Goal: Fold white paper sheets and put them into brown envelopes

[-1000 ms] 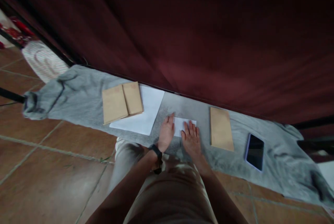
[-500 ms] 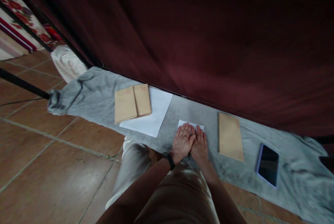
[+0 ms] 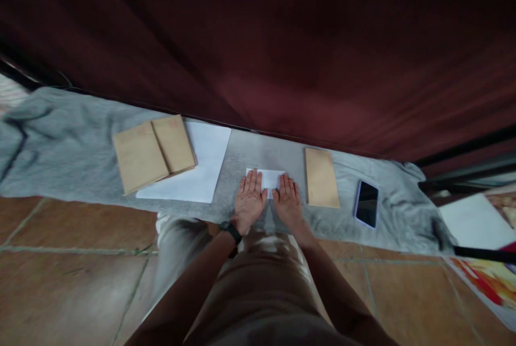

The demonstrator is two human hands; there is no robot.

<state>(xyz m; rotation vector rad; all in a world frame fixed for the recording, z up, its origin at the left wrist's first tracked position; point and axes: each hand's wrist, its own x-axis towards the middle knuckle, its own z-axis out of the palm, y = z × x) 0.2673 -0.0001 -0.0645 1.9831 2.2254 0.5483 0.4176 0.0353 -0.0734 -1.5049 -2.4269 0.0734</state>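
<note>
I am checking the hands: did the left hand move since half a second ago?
Yes. The left hand slid left, away from the right hand, baring the folded white paper.

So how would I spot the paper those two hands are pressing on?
Find the grey cloth spread along the floor. Midway, between the big white sheet and a single brown envelope, lies the small folded white paper under both hands. It is the smallest white piece there.

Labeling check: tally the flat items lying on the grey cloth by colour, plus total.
Brown kraft paper envelopes: 3, namely two overlapping, one alone
White paper sheets: 2, namely large flat, small folded under both hands
Black smartphone: 1
Total: 6
</note>
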